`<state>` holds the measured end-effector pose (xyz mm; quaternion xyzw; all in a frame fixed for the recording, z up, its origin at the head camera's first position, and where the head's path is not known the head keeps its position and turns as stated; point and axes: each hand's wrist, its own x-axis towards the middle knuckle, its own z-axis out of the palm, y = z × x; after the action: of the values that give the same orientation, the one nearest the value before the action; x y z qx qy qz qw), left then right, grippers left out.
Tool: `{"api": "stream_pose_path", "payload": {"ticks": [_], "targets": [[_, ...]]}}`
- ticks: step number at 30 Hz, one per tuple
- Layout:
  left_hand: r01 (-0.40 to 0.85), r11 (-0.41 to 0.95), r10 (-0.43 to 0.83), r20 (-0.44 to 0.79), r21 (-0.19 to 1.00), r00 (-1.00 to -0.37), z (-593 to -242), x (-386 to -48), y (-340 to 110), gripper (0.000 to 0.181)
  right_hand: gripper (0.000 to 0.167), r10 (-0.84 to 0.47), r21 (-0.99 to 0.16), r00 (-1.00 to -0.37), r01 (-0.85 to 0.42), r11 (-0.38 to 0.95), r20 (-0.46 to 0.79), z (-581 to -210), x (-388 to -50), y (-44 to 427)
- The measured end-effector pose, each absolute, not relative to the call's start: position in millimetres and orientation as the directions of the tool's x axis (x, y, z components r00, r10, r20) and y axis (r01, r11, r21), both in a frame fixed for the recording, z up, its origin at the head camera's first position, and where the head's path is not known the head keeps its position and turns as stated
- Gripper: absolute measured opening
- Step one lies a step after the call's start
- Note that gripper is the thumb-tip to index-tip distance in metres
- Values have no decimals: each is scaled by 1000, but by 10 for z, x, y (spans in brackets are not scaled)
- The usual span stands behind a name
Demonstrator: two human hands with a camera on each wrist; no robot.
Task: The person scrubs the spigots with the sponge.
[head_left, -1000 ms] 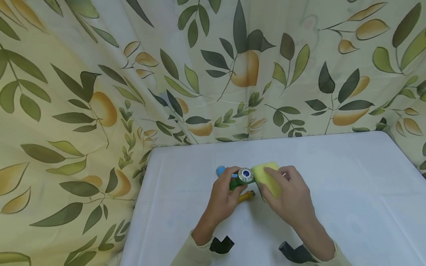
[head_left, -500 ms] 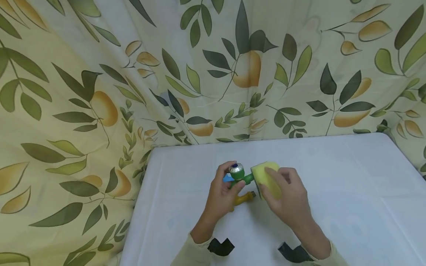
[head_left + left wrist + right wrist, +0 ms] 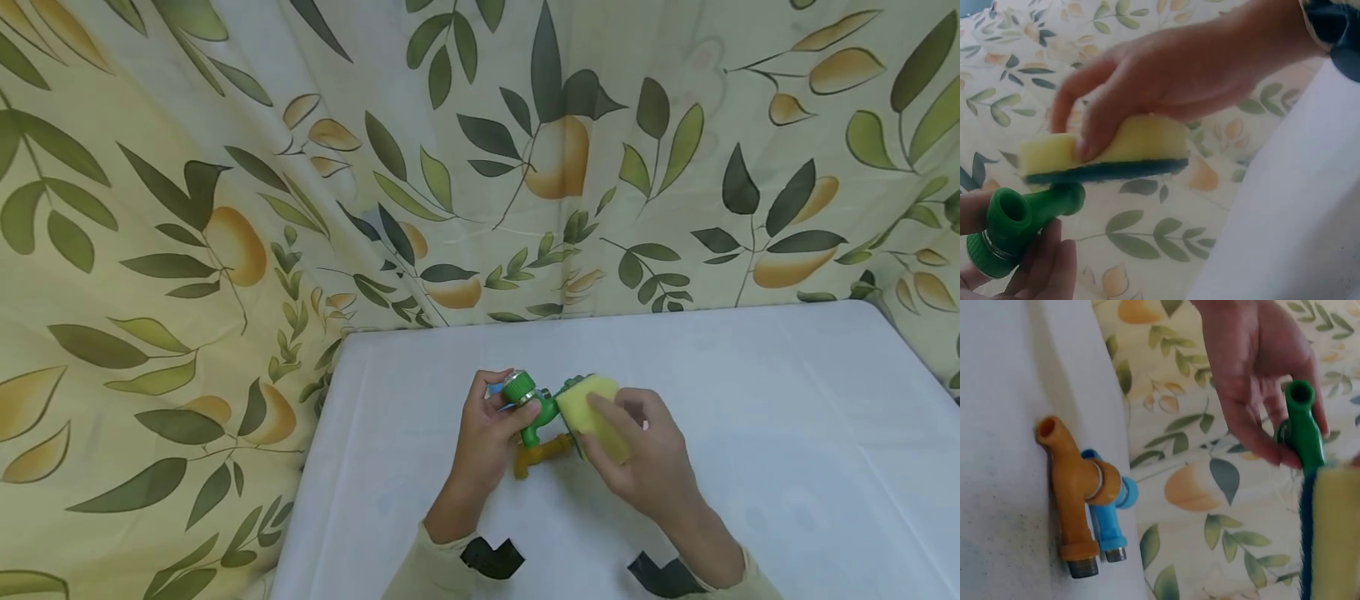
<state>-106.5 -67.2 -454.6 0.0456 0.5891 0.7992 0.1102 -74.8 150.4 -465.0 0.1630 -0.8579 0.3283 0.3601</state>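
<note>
My left hand [image 3: 480, 442] grips a green plastic tap [image 3: 543, 407] above the table, its round cap tilted to the left. My right hand [image 3: 648, 454] pinches a yellow sponge [image 3: 1147, 140] with a dark scouring side. In the left wrist view that dark layer [image 3: 1110, 170] lies against the inlet end of the tap. The open spout [image 3: 1300, 394] shows in the right wrist view, while the right hand is almost wholly out of that picture. Fingers hide part of the tap's body.
An ochre tap [image 3: 1072, 487] with a metal threaded end lies on the white table [image 3: 787, 433], below the hands. Beside it is a blue tap [image 3: 1107, 515], mostly hidden from the head camera. Leaf-patterned cloth [image 3: 645, 167] hangs behind the table.
My left hand has turned the green tap, so its cap has swung from facing up to tilting left and the spout now shows. The sponge has shifted slightly with it.
</note>
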Motion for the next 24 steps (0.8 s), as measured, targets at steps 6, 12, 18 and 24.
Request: {"api": "stream_pose_path", "payload": {"ticks": [6, 12, 18, 24], "targets": [[-153, -308, 288, -61, 939, -956, -4542, -1066, -723, 53, 56, 16, -494, -688, -504, 708, 725, -4629, -747, 1533], [-111, -281, 312, -19, 953, -950, -4581, -1077, -751, 57, 54, 10, -520, -675, -558, 646, 737, -4644, -760, 1579], [197, -188, 310, 248, 962, -918, -4627, -1061, -749, 57, 44, 42, -558, -730, -483, 675, 682, -4585, -738, 1594], [646, 117, 304, 592, 754, -747, -4623, -1040, -701, 54, 50, -16, -546, -795, -432, 718, 607, -4524, -740, 1590]]}}
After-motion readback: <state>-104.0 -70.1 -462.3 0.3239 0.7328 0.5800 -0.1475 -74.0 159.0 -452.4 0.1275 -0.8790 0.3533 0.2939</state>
